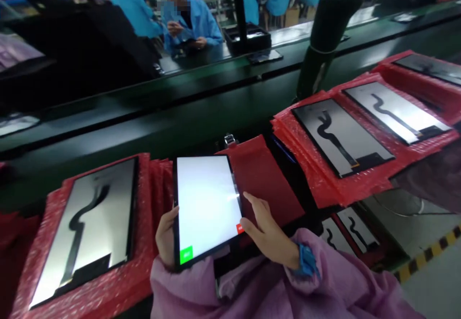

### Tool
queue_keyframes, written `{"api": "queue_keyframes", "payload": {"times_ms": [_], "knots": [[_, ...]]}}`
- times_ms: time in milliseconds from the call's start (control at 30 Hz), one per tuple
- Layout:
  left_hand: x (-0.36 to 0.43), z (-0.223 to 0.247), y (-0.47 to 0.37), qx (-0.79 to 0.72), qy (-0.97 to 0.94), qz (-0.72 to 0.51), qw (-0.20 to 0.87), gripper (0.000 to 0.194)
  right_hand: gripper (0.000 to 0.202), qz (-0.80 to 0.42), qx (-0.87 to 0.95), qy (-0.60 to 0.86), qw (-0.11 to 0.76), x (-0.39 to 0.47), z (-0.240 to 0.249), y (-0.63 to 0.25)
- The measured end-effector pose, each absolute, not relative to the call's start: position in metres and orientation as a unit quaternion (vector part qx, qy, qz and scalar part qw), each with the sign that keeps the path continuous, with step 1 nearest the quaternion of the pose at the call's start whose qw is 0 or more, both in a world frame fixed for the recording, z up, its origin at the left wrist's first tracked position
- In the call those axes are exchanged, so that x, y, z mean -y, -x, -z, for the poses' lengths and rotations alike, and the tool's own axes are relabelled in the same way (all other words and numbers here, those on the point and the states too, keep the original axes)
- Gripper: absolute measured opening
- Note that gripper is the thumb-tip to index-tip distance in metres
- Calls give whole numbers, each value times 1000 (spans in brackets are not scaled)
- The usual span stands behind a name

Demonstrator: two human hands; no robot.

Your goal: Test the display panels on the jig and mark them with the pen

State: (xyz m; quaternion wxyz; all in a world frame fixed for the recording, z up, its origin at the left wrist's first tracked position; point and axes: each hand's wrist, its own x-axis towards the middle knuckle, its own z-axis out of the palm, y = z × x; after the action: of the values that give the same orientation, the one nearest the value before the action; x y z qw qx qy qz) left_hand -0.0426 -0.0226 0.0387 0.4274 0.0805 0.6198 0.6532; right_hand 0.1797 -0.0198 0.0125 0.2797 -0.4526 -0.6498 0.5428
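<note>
A lit display panel (207, 203) is tilted up in front of me, its screen white with a green block at the lower left and a red block at the lower right. My left hand (166, 237) is closed on the panel's left edge, thumb on the front; the other fingers are hidden behind. At the right edge is my right hand (264, 230), thumb and index finger stretched apart. Its thumb tip is by the red block, and I cannot tell whether it touches. Behind the panel lies a flat red sheet (268, 179).
Left, a silver-backed panel (90, 218) with a black ribbon cable lies on red bubble bags (144, 203). More such panels (342, 136) lie on red bags at right. Others sit in a lower tray (360, 232). Across the green line (230, 103) a person in blue (194, 26) works.
</note>
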Motion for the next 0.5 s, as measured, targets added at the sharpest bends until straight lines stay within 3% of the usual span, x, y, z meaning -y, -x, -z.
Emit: {"api": "queue_keyframes", "payload": {"times_ms": [133,367,500], "knots": [[17,-57,22,-581,10,-645,495,26,73,-566,652,418,283,14,-25,-177],[12,-37,1,-454,39,-684,570,41,60,-421,740,456,258,5,-42,-187],[19,-17,1,-358,8,-714,602,40,78,-356,776,444,273,-3,-48,-201]]}}
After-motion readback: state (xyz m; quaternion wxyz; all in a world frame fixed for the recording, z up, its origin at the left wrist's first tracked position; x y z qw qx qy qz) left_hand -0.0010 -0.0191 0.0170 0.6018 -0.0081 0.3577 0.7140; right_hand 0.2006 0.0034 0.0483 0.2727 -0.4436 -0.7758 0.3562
